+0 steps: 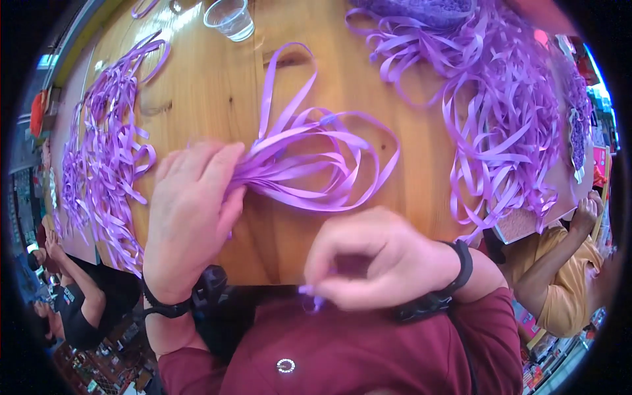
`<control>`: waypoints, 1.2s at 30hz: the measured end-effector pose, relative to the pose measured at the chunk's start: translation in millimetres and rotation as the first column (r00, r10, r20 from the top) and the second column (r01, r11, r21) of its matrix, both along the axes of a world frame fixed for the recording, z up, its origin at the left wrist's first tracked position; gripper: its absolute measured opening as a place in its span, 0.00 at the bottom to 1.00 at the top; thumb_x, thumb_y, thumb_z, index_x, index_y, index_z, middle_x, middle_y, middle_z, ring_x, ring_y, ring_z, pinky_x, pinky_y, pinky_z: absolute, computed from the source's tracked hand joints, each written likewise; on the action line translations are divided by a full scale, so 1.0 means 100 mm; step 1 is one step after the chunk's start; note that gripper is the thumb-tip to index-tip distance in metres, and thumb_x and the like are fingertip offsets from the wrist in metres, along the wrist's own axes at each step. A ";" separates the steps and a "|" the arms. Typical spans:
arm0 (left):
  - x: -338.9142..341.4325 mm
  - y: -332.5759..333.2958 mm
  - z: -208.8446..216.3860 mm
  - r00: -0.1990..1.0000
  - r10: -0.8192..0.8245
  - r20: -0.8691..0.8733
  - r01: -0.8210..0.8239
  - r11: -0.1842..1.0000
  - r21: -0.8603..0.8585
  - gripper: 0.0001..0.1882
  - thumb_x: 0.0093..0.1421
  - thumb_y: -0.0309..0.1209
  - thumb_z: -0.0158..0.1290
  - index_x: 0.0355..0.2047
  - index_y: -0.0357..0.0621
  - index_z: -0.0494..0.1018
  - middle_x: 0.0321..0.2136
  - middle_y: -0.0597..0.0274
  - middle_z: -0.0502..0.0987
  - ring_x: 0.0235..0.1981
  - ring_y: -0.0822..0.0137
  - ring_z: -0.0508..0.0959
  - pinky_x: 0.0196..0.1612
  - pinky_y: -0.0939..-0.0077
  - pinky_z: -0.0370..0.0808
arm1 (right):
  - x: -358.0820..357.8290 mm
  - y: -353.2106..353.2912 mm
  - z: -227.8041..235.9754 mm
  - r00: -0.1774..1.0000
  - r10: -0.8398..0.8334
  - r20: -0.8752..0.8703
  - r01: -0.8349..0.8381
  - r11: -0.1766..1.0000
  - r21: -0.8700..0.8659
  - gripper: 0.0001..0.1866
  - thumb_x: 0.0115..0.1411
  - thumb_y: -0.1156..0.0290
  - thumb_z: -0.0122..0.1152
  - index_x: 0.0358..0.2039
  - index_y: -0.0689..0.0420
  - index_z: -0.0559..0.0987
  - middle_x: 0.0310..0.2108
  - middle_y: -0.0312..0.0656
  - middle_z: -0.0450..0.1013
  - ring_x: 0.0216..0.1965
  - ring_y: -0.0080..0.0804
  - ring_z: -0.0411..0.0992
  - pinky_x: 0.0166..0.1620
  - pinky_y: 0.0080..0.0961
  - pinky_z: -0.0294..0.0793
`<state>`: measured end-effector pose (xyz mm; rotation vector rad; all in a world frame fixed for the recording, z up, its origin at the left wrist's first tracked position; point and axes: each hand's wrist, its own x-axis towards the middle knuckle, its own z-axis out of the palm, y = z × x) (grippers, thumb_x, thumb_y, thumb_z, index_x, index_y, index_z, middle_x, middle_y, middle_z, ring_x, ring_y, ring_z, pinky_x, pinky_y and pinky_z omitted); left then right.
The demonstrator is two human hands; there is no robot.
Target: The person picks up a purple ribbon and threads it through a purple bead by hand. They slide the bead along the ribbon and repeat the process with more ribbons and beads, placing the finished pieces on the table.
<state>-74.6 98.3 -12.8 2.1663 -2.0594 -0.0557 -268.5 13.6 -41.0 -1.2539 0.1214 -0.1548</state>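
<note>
Purple ribbon loops (329,197) fan out to the right across the middle of the wooden table. My left hand (192,204) is closed round their gathered end, thumb on the near side and fingers over the top. Small bluish-purple bits sit on a few of the strands. Nearer to me, by the table's front edge, my right hand (385,260) is pinched, thumb and forefinger making a ring. A small purple piece (311,296) pokes out below its fingertips; blur hides exactly what it is. The right hand is apart from the loops.
A big tangled heap of purple ribbons (500,125) covers the table's right side. Another ribbon pile (108,151) lies along the left. A clear plastic cup (230,21) stands at the far edge of view. Other people sit at both sides, one in a yellow shirt (566,283).
</note>
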 end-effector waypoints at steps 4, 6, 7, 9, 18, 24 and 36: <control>-0.07 0.09 0.04 0.968 -0.026 -0.248 -0.022 0.981 -0.190 0.09 0.48 0.22 0.52 0.33 0.37 0.72 0.29 0.55 0.72 0.29 0.64 0.72 0.35 0.75 0.68 | -0.01 -0.04 0.06 0.953 -0.279 -0.116 0.299 0.930 0.215 0.07 0.50 0.84 0.53 0.30 0.62 0.70 0.29 0.41 0.72 0.32 0.23 0.71 0.36 0.19 0.70; -0.21 0.11 0.06 0.881 -0.044 -0.472 -0.070 0.973 -0.221 0.08 0.48 0.20 0.50 0.31 0.36 0.72 0.29 0.56 0.71 0.28 0.66 0.71 0.33 0.78 0.68 | 0.03 -0.05 0.02 0.920 -0.387 -0.065 0.391 0.895 0.212 0.07 0.50 0.85 0.53 0.30 0.61 0.69 0.29 0.42 0.72 0.32 0.25 0.71 0.35 0.20 0.71; -0.29 0.12 0.06 0.748 -0.080 -0.659 -0.125 0.958 -0.259 0.07 0.48 0.18 0.49 0.30 0.35 0.71 0.28 0.56 0.71 0.27 0.69 0.70 0.32 0.80 0.67 | 0.04 -0.04 -0.01 0.900 -0.436 -0.010 0.427 0.877 0.219 0.07 0.50 0.85 0.53 0.30 0.61 0.68 0.29 0.43 0.71 0.32 0.25 0.71 0.34 0.20 0.71; -0.38 0.09 0.00 0.710 -0.129 -0.692 -0.111 0.950 -0.291 0.07 0.47 0.16 0.47 0.28 0.34 0.71 0.28 0.56 0.70 0.26 0.71 0.69 0.31 0.82 0.66 | 0.06 -0.06 -0.02 0.903 -0.430 -0.001 0.419 0.879 0.228 0.07 0.51 0.85 0.53 0.30 0.62 0.68 0.29 0.44 0.71 0.32 0.27 0.71 0.34 0.21 0.72; -0.61 0.17 -0.06 0.758 -0.175 -0.628 -0.163 0.882 -0.443 0.08 0.46 0.17 0.51 0.29 0.35 0.71 0.28 0.56 0.71 0.28 0.67 0.70 0.32 0.79 0.67 | 0.00 -0.01 0.00 0.904 -0.425 0.043 0.427 0.904 -0.032 0.08 0.51 0.86 0.52 0.32 0.64 0.68 0.31 0.45 0.71 0.33 0.27 0.71 0.38 0.21 0.72; -0.64 0.16 -0.11 0.816 -0.164 -0.555 -0.159 0.858 -0.488 0.09 0.44 0.14 0.53 0.28 0.35 0.71 0.26 0.56 0.72 0.28 0.66 0.72 0.33 0.77 0.68 | -0.04 0.00 -0.01 0.909 -0.406 0.089 0.415 0.870 -0.267 0.10 0.49 0.88 0.52 0.33 0.64 0.69 0.32 0.44 0.71 0.34 0.26 0.70 0.38 0.19 0.71; -0.58 0.10 -0.12 0.899 -0.190 -0.395 -0.043 0.859 -0.511 0.09 0.42 0.13 0.52 0.26 0.36 0.71 0.24 0.56 0.73 0.26 0.64 0.72 0.31 0.74 0.69 | -0.02 0.00 -0.03 0.876 -0.442 0.191 0.473 0.716 -0.514 0.10 0.46 0.86 0.56 0.30 0.64 0.72 0.30 0.39 0.72 0.31 0.19 0.70 0.35 0.15 0.69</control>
